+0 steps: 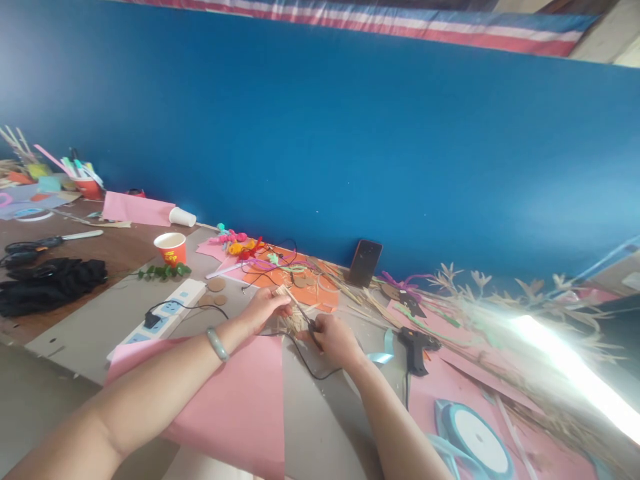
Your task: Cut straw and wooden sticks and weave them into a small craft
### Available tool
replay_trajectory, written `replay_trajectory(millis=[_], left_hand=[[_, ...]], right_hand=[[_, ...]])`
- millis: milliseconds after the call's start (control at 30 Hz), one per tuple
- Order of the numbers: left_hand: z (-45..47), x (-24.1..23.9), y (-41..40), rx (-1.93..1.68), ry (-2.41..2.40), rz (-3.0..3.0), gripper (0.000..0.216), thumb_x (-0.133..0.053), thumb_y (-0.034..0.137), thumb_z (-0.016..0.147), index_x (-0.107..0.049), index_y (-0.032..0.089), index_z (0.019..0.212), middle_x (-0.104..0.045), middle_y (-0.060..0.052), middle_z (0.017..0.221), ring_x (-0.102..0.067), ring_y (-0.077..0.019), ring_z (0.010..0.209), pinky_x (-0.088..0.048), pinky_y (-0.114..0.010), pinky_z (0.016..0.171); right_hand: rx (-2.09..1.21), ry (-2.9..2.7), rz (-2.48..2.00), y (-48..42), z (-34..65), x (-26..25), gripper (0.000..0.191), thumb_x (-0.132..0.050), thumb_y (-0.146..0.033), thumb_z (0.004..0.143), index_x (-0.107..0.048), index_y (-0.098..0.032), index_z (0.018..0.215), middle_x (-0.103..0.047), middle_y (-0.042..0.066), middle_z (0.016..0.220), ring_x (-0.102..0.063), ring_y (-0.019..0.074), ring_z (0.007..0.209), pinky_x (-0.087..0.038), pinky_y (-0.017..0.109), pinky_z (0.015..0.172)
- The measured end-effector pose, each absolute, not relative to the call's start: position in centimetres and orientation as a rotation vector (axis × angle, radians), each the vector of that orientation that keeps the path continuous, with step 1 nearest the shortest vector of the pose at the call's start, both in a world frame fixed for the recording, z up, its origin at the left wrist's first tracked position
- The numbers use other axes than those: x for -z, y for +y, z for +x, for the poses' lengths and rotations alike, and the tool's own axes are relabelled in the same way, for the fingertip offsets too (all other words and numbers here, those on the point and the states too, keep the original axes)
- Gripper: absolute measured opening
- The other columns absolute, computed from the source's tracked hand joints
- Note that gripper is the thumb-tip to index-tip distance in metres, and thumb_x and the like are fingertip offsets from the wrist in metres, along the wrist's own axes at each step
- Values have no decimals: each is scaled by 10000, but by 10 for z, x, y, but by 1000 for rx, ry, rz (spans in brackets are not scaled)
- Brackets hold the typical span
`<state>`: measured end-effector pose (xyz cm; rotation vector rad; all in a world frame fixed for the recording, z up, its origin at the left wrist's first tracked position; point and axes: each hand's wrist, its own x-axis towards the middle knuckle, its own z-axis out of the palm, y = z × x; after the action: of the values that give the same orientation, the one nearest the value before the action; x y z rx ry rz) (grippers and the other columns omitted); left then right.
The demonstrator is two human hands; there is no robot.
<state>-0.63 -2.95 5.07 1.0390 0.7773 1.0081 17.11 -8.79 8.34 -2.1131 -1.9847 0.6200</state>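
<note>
My left hand [264, 309], with a pale bangle on its wrist, is closed on a small piece of pale straw [283, 291]. Dark-handled scissors [312, 327] are gripped in my right hand [336, 341], their blades pointing up and left to the straw. Whether the blades touch it, I cannot tell. Under the hands lie loose straw clippings [296, 322] on the grey table. A sheet of pink paper [235, 407] spreads below my left forearm.
A white power strip [170, 313] with a plugged-in black cord lies left, near a red paper cup [171, 249]. A phone [365, 263] leans on the blue wall. Right are a black glue gun [417, 348], a light-blue ribbon roll [475, 437] and dried stalks [565, 373].
</note>
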Motion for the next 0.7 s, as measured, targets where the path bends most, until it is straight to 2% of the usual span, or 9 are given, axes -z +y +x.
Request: replay_trajectory(millis=[267,533,700], left_hand=[[-5,-50,-31,-980,778,1120,123,-631,231,684,-610,114,712,-624,-34,585,-591,-119,532,-453,-224,536],[-5,-47,-31,-948,770,1150,134,-633,246,701,-616,114,716,-614,-35,589,-596,-124,553,-457,-225,549],[-6,-44,-30,-930,765,1108,182,-668,291,690,-609,120,716,-620,-37,599,-604,-134,560,-448,-237,548]], right_hand=[[-482,-2063,-2108,-88,174,-80,389,-642,-580,676,-576,-198,643,-581,9,602,-469,131,527,-226,242,499],[-485,-2078,-2072,-88,173,-80,403,-632,-587,682,-549,-199,613,-579,-6,594,-435,111,494,-228,238,483],[-470,-2073,-2120,-87,174,-79,387,-691,-560,631,-545,-202,607,-561,-8,583,-441,118,507,-212,240,481]])
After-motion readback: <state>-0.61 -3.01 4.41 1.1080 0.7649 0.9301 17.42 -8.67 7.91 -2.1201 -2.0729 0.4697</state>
